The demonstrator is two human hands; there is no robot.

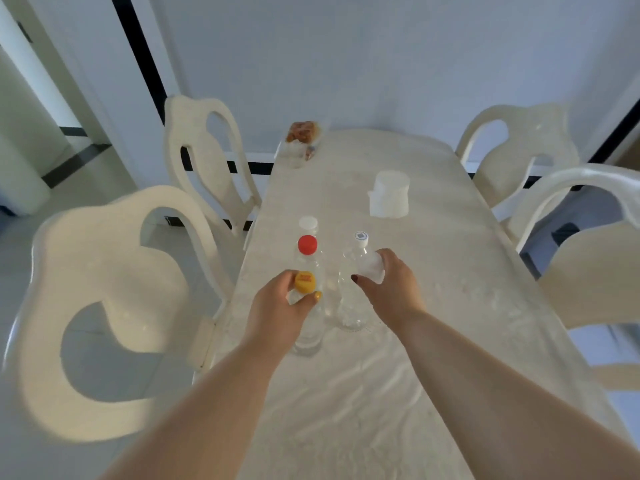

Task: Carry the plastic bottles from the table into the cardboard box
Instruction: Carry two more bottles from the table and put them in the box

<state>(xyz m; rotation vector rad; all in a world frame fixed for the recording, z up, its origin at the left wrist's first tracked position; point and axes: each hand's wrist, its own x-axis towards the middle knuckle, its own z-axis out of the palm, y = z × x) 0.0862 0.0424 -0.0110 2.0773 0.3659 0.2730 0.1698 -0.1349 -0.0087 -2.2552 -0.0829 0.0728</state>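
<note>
Both hands pinch bottle tops, left hand point(277, 306) the yellow-capped bottle point(304, 282), right hand point(388, 289) a white-capped bottle point(372, 266); three others stand on the table point(450, 271), no box visible, carrying barely begun.

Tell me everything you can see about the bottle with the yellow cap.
The bottle with the yellow cap is clear plastic, seemingly empty, standing upright near the left edge of the pale table. Its yellow screw cap carries a small red mark, too blurred to read. The left hand closes around its neck, with fingers beside the cap. It stands nearest the camera in the bottle cluster, directly in front of the red-capped bottle. Its base rests on the tabletop.
</note>
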